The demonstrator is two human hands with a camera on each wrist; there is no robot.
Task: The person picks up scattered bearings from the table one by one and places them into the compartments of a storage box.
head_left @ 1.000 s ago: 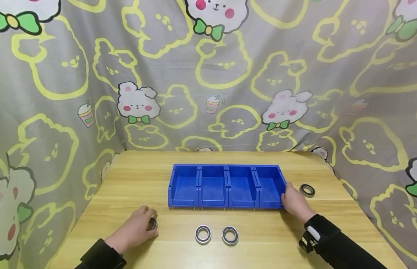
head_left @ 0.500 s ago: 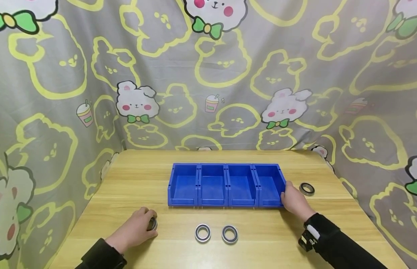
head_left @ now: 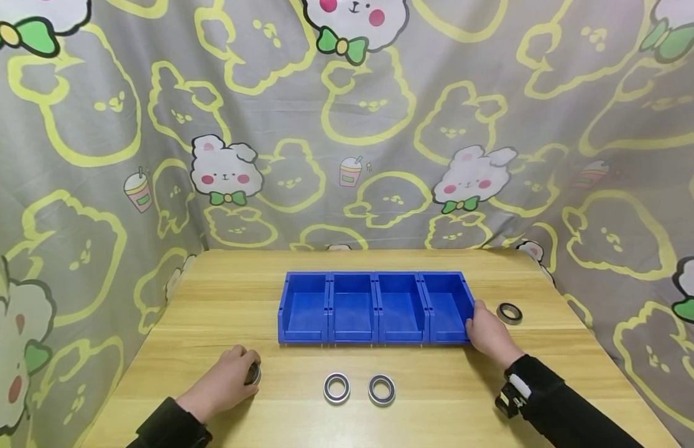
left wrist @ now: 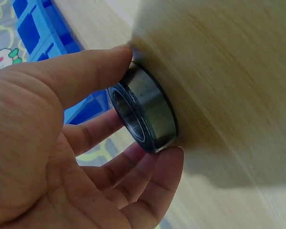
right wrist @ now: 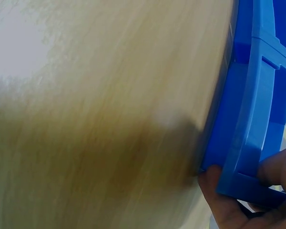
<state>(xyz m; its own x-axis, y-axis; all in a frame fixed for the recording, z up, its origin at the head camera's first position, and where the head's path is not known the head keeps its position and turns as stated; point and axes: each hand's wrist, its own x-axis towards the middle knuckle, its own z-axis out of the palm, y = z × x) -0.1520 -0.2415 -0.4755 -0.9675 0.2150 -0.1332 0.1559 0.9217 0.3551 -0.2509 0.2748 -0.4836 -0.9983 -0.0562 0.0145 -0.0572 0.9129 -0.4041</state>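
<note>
My left hand pinches a ball bearing at the left of the table. In the left wrist view the thumb lies on one side of its steel rim and the fingers on the other. My right hand grips the right end wall of a row of blue storage bins; in the right wrist view the thumb is inside the wall and fingers are outside. Two more bearings lie flat in front of the bins, a left one and a right one. Another bearing lies right of my right hand.
The bins are joined side by side, their low fronts toward me, on a wood-grain table. A grey curtain with yellow outlines and rabbit prints hangs behind the table and along both sides.
Both hands stay nearly where they were, the left on the bearing and the right on the bin wall. The whole head view has shifted very slightly.
</note>
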